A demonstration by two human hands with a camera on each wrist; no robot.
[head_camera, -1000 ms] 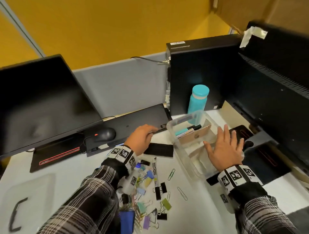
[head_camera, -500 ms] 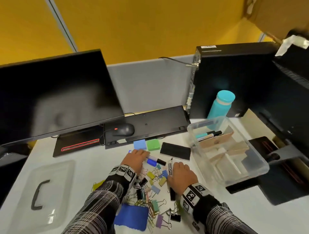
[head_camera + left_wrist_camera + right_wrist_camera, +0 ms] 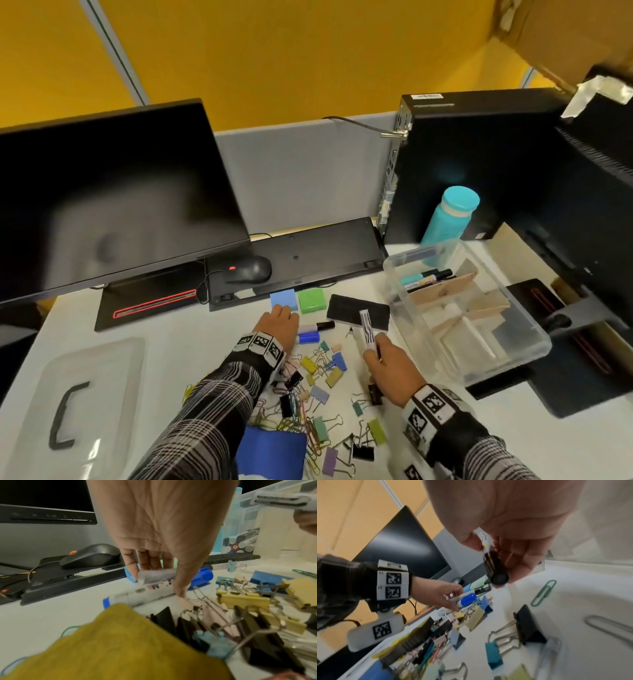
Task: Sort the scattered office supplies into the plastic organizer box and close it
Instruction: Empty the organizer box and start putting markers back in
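Observation:
The clear organizer box (image 3: 520, 356) stands open at the right, with cardboard dividers and several markers (image 3: 428, 275) in its back compartment. Its lid (image 3: 78, 404) lies at the far left. My left hand (image 3: 291, 325) curls round a grey marker (image 3: 157, 574) on the desk, with a blue-capped marker (image 3: 308, 337) under its thumb (image 3: 180, 588). To the right, my right hand (image 3: 375, 346) pinches a black-and-white patterned marker (image 3: 367, 327) and holds it raised above the desk. A pile of coloured binder clips (image 3: 322, 373) and paper clips lies between my arms.
Blue (image 3: 282, 298) and green (image 3: 311, 300) sticky pads and a black eraser (image 3: 346, 310) lie behind the hands. A mouse (image 3: 250, 269), a keyboard (image 3: 301, 253) and a monitor (image 3: 113, 198) stand behind. A teal bottle (image 3: 448, 219) stands by the computer tower (image 3: 479, 164).
My right hand has lifted the patterned marker off the desk and moved right toward the box. My left hand stays on the markers near the sticky pads.

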